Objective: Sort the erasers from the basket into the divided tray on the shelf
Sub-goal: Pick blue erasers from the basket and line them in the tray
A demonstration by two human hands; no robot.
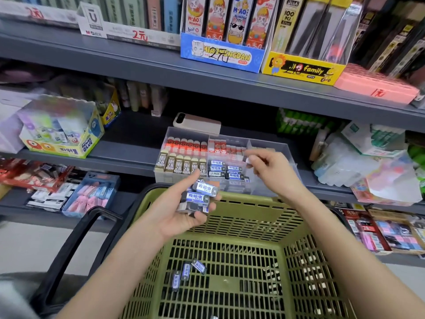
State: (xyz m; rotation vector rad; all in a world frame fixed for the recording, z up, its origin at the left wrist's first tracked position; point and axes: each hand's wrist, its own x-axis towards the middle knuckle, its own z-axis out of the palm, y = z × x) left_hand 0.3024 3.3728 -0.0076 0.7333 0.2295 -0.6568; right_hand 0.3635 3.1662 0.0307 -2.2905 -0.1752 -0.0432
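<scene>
Erasers [199,196] in black-and-blue sleeves are held stacked in the left hand [181,215], whose fingers are curled up round them, above the far rim of the green basket [253,204]. Their long axes are laid roughly left to right, slightly tilted. A small pale piece [248,160] (too blurred to be named for certain, though an eraser is likely) is pinched between thumb and fingers of the right hand [269,169] over the divided tray [273,146] on the shelf [128,155]. Most of the sorting is judged done: several compartments are filled in rows, the 2B erasers [178,165] stood on end, the black-sleeved ones [226,172] laid flat crosswise. Three loose erasers [186,271] are left on the basket floor, fanned, with long axes pointed roughly away from the person.
</scene>
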